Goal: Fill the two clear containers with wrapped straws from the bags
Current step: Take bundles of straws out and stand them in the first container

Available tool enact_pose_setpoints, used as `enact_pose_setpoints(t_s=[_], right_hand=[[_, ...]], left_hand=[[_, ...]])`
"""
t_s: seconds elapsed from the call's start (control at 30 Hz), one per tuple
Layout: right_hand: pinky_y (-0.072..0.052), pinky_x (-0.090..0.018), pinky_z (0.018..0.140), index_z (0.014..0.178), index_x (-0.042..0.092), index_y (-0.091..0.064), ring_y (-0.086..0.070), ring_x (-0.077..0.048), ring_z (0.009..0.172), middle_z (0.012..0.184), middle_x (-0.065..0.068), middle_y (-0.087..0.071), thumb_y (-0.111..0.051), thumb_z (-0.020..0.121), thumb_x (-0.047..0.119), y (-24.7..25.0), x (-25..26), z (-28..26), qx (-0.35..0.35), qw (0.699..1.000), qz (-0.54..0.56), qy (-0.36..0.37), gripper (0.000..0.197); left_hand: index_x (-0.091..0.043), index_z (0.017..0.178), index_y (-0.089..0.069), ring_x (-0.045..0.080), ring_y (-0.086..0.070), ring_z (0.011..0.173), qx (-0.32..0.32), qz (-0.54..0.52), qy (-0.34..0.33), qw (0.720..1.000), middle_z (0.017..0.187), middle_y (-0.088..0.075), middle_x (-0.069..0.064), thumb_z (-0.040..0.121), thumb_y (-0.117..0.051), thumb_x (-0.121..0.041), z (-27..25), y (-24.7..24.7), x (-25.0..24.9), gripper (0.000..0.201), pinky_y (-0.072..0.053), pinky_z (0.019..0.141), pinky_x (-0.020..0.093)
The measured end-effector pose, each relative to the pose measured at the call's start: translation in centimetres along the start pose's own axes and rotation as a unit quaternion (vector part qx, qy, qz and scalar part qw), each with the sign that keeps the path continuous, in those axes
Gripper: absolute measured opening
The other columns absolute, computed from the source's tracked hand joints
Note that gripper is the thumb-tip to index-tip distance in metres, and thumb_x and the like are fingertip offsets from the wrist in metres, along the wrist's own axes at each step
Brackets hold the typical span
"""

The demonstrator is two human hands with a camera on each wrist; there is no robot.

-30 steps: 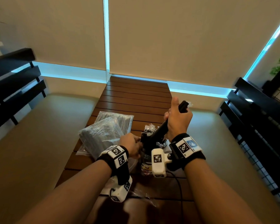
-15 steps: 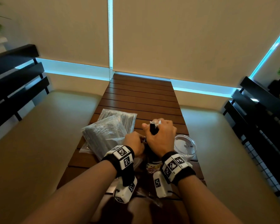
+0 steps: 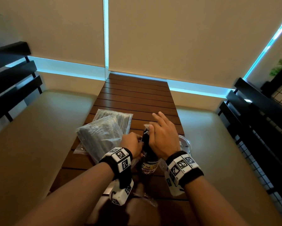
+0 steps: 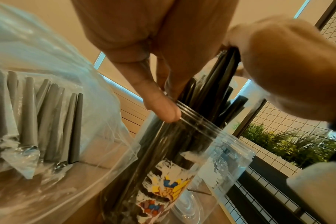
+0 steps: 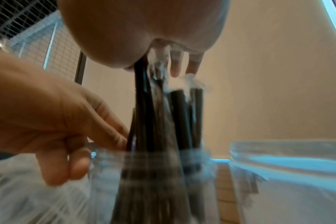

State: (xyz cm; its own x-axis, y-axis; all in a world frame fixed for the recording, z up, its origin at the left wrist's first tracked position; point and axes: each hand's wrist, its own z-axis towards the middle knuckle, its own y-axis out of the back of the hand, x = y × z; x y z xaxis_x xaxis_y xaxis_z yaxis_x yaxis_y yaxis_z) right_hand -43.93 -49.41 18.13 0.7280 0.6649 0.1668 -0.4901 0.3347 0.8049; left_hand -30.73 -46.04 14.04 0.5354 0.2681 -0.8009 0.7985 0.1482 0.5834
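Overhead, pale roller blinds [image 3: 177,35] are hanging behind a long surface [image 3: 137,97] of dark slatted wood, with padded tan benches [image 3: 39,128] lying on either side and black railings [image 3: 257,115] beyond them. On the surface's left half, two crinkled clear bags [image 3: 99,136] of grey-looking wrapped straws are lying stacked, one overlapping the other — their film is glossy and creased. Just right of them a tall clear container [image 3: 149,167] with a colourful printed label is standing upright, packed with black wrapped straws [image 4: 207,97] that are sticking out above its ribbed rim. A second clear container [image 3: 185,143], round and wide-mouthed, is sitting beside it on the right, half hidden by the right wrist. The left hand [image 3: 132,145] is gripping the tall container at its rim, thumb pressing the plastic and fingers [image 5: 105,125] curling round the side. The right hand [image 3: 163,137] is resting on the straw tops — its fingers [image 3: 159,118] are spreading wide and nearly straight, the thumb lying against the bundle.
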Motion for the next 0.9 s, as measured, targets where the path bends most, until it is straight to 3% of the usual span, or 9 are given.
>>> enact_pose_setpoints(t_s=[0.1,0.2,0.4,0.47,0.57,0.67,0.73,0.8,0.9], right_hand=[[-0.035,-0.045,0.112,0.136,0.010,-0.053,-0.039,-0.024,0.139,0.145,-0.008,-0.050,-0.032,0.098,0.029,0.3,0.5,1.2,0.074,0.997,-0.032,-0.006,0.047],[-0.028,-0.044,0.114,0.138,0.014,-0.046,-0.035,-0.020,0.139,0.147,-0.005,-0.045,-0.025,0.102,0.037,-0.5,0.7,0.5,0.189,0.981,-0.039,-0.031,0.048],[-0.020,-0.044,0.117,0.149,0.012,-0.030,-0.021,-0.020,0.146,0.158,-0.006,-0.029,-0.029,0.102,0.037,-1.6,0.2,-0.7,0.210,0.976,-0.037,-0.044,0.053],[-0.020,-0.043,0.116,0.149,0.012,-0.030,-0.022,-0.021,0.146,0.157,-0.007,-0.029,-0.030,0.102,0.035,-1.5,0.3,-0.5,0.205,0.977,-0.036,-0.037,0.053],[-0.017,-0.045,0.118,0.151,0.014,-0.027,-0.018,-0.022,0.147,0.160,-0.008,-0.024,-0.028,0.102,0.041,-1.1,0.6,-0.4,0.228,0.972,-0.036,-0.050,0.056],[-0.011,-0.052,0.119,0.153,0.023,-0.024,-0.012,-0.027,0.150,0.162,-0.012,-0.017,-0.026,0.097,0.057,-0.4,1.4,0.0,0.227,0.969,-0.050,-0.080,0.065],[-0.022,-0.051,0.113,0.138,0.026,-0.047,-0.030,-0.027,0.141,0.149,-0.009,-0.040,-0.039,0.091,0.055,0.5,3.0,0.1,0.125,0.989,-0.053,-0.055,0.055],[-0.038,-0.042,0.094,0.099,0.024,-0.062,-0.051,-0.019,0.105,0.110,0.000,-0.061,-0.050,0.085,0.043,0.7,4.8,-0.2,0.027,0.999,-0.039,0.025,0.027],[-0.051,-0.036,0.066,0.068,0.018,-0.057,-0.051,-0.015,0.062,0.069,0.004,-0.056,-0.049,0.088,0.032,0.2,7.1,-0.6,0.196,0.975,0.011,0.100,0.025]], left_hand=[[-0.017,0.091,-0.073,0.020,-0.071,0.055,0.005,0.007,0.002,1.000,0.075,-0.073,0.007,0.094,-0.061,-0.018,0.0,0.1,0.0,0.013,-0.062,0.058,0.037],[-0.011,0.083,-0.073,0.027,-0.071,0.063,0.013,0.046,-0.017,0.999,0.072,-0.072,0.010,0.093,-0.057,-0.017,0.1,0.4,0.0,0.020,-0.061,0.061,0.041],[-0.020,0.100,-0.072,0.019,-0.066,0.088,-0.040,0.207,-0.103,0.972,0.096,-0.071,-0.002,0.089,-0.058,-0.034,-1.1,3.6,-0.1,0.023,-0.056,0.080,0.037],[-0.024,0.110,-0.063,0.017,-0.061,0.092,-0.060,0.262,-0.102,0.958,0.108,-0.060,-0.006,0.081,-0.064,-0.049,-1.6,5.4,-0.3,0.038,-0.054,0.080,0.036],[-0.028,0.121,-0.044,0.021,-0.057,0.099,0.002,0.378,-0.069,0.923,0.120,-0.040,-0.002,0.057,-0.072,-0.072,-2.2,7.3,0.4,0.083,-0.054,0.080,0.041],[-0.023,0.131,-0.034,0.028,-0.058,0.105,0.022,0.438,-0.038,0.898,0.129,-0.036,0.006,0.062,-0.078,-0.063,-2.3,7.7,2.1,0.091,-0.054,0.083,0.043],[-0.020,0.130,-0.035,0.030,-0.059,0.106,0.030,0.437,-0.031,0.899,0.132,-0.040,0.008,0.076,-0.073,-0.049,-2.4,7.8,3.0,0.073,-0.053,0.083,0.042],[-0.021,0.124,-0.038,0.028,-0.059,0.105,0.054,0.452,-0.046,0.889,0.128,-0.047,0.005,0.080,-0.071,-0.039,-2.6,7.9,3.4,0.058,-0.053,0.081,0.041],[-0.022,0.128,-0.036,0.026,-0.060,0.102,0.104,0.498,-0.076,0.857,0.124,-0.044,0.004,0.073,-0.080,-0.034,-2.8,8.3,3.8,0.071,-0.051,0.075,0.036]])
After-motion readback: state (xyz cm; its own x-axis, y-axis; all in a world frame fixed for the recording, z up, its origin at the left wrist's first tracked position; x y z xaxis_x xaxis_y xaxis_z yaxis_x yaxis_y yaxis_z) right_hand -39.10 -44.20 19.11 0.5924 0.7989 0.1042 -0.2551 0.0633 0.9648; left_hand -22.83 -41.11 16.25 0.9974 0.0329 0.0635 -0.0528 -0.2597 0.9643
